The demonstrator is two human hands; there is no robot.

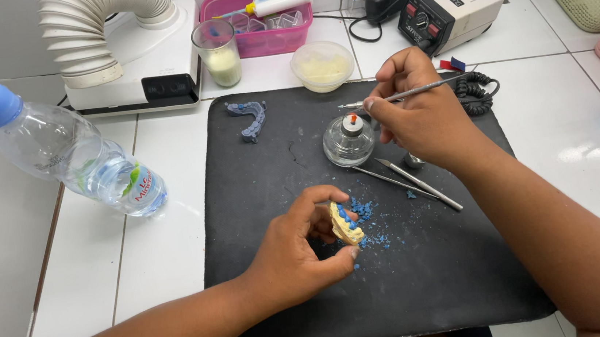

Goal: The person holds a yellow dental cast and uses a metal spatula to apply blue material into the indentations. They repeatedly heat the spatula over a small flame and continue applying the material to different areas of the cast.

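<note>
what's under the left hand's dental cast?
Under the dental cast: blue wax crumbs on the black mat. The left hand and cast cover whatever lies directly beneath.

The dental cast (346,225) is pale yellow with bright blue wax teeth, and blue crumbs (364,210) speckle the plain black mat (399,283). The instrument (410,93) and the two tools (407,179) are silver. The glass burner (348,140) is clear with an orange-tipped wick, the bottle (64,151) clear with a blue cap, the tray (261,33) pink, the counter (167,240) white-tiled
</note>
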